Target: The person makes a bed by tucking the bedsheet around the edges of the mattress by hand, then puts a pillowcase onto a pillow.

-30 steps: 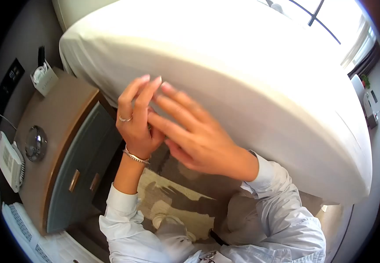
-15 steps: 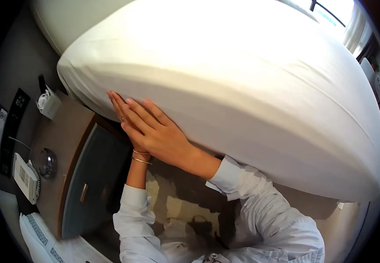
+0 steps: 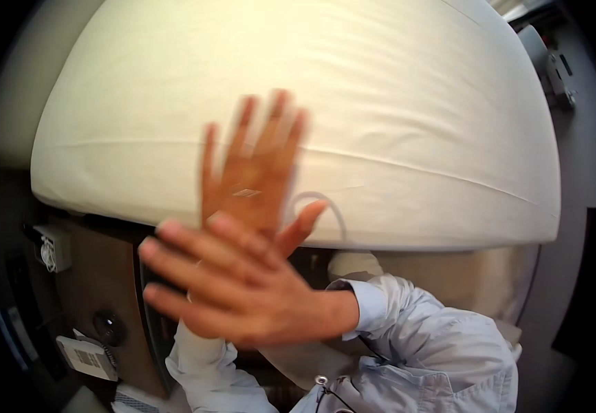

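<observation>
My left hand (image 3: 253, 175) is spread out with its back up, over the near side of the bed with a white fitted sheet (image 3: 408, 103). Its fingers point away from me and are smeared by motion. Across its wrist lies my right hand (image 3: 243, 286), fingers apart and pointing left. Nothing shows in either hand. Light long sleeves cover both forearms, and my right hand hides the left wrist.
On the left, a brown bedside cabinet (image 3: 98, 275) carries a white phone (image 3: 86, 358), a round glass dish (image 3: 109, 327) and a small box with a white cable (image 3: 53, 249). A padded headboard (image 3: 36, 89) stands at the upper left.
The hands were pressed together beside the mattress; now they are crossed, with the left fingers spread and reaching further over the bed. The view has turned, showing more of the bed top.
</observation>
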The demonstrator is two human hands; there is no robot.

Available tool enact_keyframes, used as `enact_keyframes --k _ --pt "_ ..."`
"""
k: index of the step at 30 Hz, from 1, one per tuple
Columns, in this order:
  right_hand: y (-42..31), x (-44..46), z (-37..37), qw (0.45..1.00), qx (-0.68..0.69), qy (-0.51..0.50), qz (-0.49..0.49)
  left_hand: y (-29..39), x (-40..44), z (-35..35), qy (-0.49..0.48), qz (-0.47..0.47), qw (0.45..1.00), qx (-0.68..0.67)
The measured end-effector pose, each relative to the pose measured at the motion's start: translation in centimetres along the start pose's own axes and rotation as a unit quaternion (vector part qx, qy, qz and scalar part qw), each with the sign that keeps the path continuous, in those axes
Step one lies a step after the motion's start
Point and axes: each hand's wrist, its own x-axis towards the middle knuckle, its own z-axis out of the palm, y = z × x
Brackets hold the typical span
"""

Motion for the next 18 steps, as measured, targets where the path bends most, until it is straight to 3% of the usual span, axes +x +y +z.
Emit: enact_keyframes --k 2,3,5,8,10,12,14,16,17,18 --pt "1.8 0.7 -4.3 0.991 -0.075 0.029 0.103 2.8 3.1 0.9 -0.101 0.031 0.994 -0.022" --pt "3.5 0.6 -6.7 0.981 -0.107 -0.008 0.162 3.9 4.0 1.8 -0.138 0.038 0.989 -0.038" --pt "8.2 -0.7 -11.6 0.962 -0.135 -0.051 0.232 6.0 3.8 4.3 -0.158 -0.001 0.986 -0.047" --pt "14.8 -5.0 -17.9 0.879 -0.338 -0.018 0.336 9.1 2.8 4.6 -0.140 -0.151 0.978 -0.039" --pt "13.5 -6.8 -19.6 0.878 -0.324 -0.118 0.331 11.6 1.2 3.7 -0.180 -0.171 0.969 -0.021" --pt "9.6 -8.9 -19.6 0.895 -0.226 -0.220 0.317 14.2 -1.4 3.7 -0.206 -0.225 0.952 -0.034" --pt "5.9 -12.2 -19.3 0.890 -0.200 -0.252 0.322 16.0 -4.8 3.2 -0.236 -0.192 0.948 -0.096" --pt "2.5 -14.1 -20.5 0.884 -0.174 -0.281 0.329 17.7 -7.2 2.0 -0.353 -0.161 0.913 -0.126" --pt "1.2 -14.9 -21.1 0.889 -0.166 -0.279 0.324 18.6 -8.7 0.7 -0.354 -0.167 0.913 -0.117" --pt "0.2 -15.3 -21.6 0.868 -0.116 -0.341 0.342 19.3 -10.0 -0.7 -0.421 -0.274 0.856 -0.122"
